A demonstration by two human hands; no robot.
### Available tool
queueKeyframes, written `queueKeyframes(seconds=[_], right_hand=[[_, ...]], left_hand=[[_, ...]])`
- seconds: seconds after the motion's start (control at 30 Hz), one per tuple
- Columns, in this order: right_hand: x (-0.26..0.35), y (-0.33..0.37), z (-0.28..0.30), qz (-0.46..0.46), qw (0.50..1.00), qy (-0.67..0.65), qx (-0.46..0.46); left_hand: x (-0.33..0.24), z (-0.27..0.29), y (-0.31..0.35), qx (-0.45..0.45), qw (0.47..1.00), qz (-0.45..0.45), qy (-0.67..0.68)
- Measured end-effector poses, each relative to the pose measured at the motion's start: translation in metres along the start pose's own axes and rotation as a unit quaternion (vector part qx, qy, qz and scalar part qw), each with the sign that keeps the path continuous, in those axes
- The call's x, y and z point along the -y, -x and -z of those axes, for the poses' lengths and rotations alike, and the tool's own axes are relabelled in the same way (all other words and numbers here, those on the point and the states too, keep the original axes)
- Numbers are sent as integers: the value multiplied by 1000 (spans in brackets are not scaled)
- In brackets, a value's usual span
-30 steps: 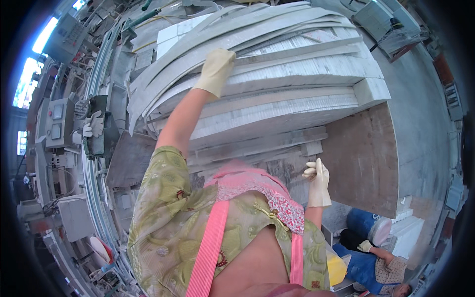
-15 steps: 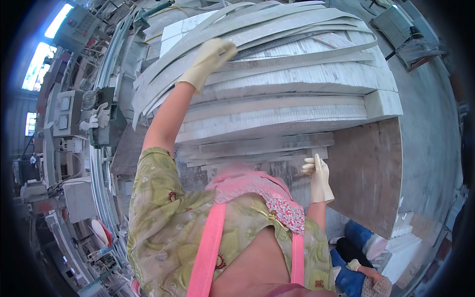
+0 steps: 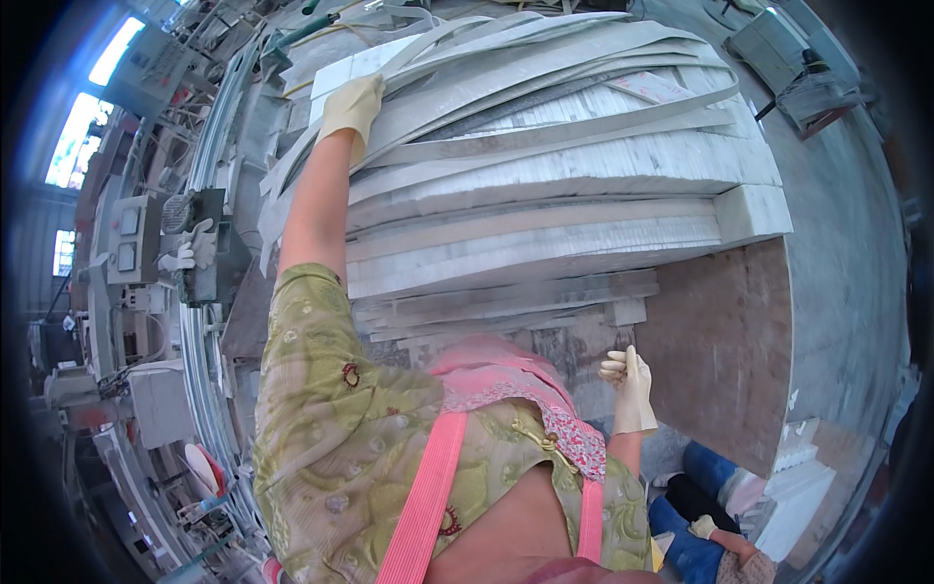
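Observation:
My left hand point(image 3: 354, 109), in a cream glove, reaches forward to the far left of the pile. Its fingers are closed at the edge of a long grey strip point(image 3: 413, 60); the fingertips are partly hidden. Many such flat, bendy strips point(image 3: 584, 49) lie loosely in curves over rows of white stone-like slats point(image 3: 564, 170). My right hand point(image 3: 632, 391), gloved the same way, hangs low beside my body. Its fingers are curled in with one straighter, and nothing shows in them. That hand touches no part of the pile.
A white block point(image 3: 754, 211) ends the near row on the right. Beside it lies a brown board point(image 3: 720, 341). Machine rails point(image 3: 209, 146) and a grey box with gloves point(image 3: 199, 248) stand left. Another person's gloved hand point(image 3: 702, 527) shows at lower right, near stacked white pieces point(image 3: 793, 506).
My left hand has moved left and slightly away over the strips, to the pile's far left edge. My right hand has dropped lower, toward my body.

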State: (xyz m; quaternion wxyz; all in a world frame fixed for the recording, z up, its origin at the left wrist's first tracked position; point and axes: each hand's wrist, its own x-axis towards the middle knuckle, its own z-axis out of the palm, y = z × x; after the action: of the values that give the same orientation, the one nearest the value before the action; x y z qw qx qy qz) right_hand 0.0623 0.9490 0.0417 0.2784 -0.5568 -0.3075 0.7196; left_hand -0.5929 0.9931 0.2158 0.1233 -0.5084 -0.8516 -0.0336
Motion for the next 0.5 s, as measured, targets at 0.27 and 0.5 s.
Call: queueKeyframes(seconds=[0.27,0.5], right_hand=[[16,-19,-34,-4,998,38,47],[96,-35,-165,122,968,71,208]], left_hand=[[16,43,4,-146,988,-39,9],[25,123,65,-275,957,-79,-43]])
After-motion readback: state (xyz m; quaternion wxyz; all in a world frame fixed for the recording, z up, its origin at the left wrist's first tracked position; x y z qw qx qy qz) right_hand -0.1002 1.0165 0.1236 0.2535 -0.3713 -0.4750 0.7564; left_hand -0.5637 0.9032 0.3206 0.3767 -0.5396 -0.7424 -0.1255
